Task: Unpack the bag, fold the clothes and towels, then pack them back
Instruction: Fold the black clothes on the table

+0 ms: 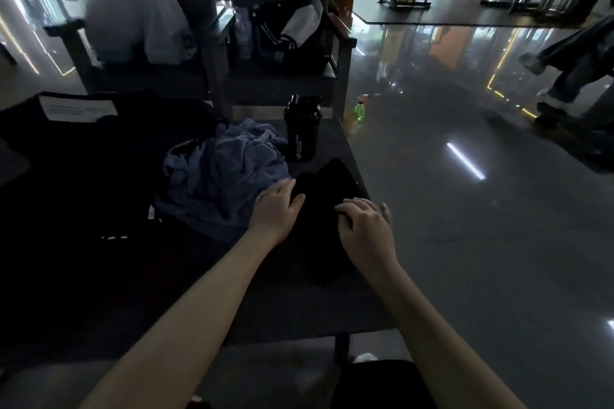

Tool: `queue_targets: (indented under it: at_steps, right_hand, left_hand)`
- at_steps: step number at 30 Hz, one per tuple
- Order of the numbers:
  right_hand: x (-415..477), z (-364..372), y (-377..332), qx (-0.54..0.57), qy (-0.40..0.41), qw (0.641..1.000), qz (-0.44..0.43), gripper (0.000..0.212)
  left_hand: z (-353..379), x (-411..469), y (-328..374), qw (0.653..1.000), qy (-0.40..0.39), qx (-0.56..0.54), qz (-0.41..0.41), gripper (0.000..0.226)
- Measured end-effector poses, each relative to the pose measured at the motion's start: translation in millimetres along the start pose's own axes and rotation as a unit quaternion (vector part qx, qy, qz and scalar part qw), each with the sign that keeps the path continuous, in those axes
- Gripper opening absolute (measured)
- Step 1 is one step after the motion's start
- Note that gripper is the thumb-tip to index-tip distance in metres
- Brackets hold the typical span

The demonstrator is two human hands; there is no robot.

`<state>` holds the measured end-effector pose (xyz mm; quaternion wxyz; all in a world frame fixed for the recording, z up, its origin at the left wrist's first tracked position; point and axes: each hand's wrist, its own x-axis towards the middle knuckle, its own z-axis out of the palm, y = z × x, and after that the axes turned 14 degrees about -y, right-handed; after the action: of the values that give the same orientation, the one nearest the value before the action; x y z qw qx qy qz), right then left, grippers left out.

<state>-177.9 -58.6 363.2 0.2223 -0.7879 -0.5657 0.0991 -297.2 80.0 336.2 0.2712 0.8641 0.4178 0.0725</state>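
The black garment [327,189] lies by the right edge of the table [299,302], its folds lost in the dark. My left hand [277,209] presses flat on it. My right hand [365,226] curls over its edge, and I cannot tell if it grips. The crumpled blue towel [229,176] lies just to the left, with the shaker bottle [302,129] behind.

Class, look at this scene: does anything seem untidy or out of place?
The blue towel lies crumpled in a heap on the table, not folded. A green spray bottle stands on the floor beyond it.
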Motion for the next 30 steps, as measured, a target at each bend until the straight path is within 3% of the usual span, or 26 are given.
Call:
queue_targets:
  at_steps: [2,4,12,17,23,30]
  right_hand:
    - [-5,2,-26,0.042,0.025,0.998,-0.046,0.025]
    - [-10,9,-52,0.057,-0.001,0.996,-0.075,0.026]
    - [-24,82,-116,0.043,-0.21,0.97,-0.117,0.041]
    - [-33,125,-135,-0.038,-0.297,0.946,-0.124,0.049]
    - [-31,142,-136,-0.096,-0.283,0.947,-0.121,0.042]
    - [-30,144,-134,-0.098,-0.294,0.944,-0.116,0.044]
  left_hand:
    - [-14,-28,-23,0.999,0.029,0.007,-0.025,0.049]
    - [-28,-56,-52,0.997,0.044,0.012,-0.059,0.047]
    - [-72,-150,-159,0.958,0.09,0.104,-0.252,0.049]
    - [-90,-172,-191,0.92,0.165,0.127,-0.333,0.07]
    - [-108,-160,-206,0.921,0.193,0.021,-0.338,0.081]
    - [-130,-136,-201,0.887,0.321,-0.122,-0.308,0.092]
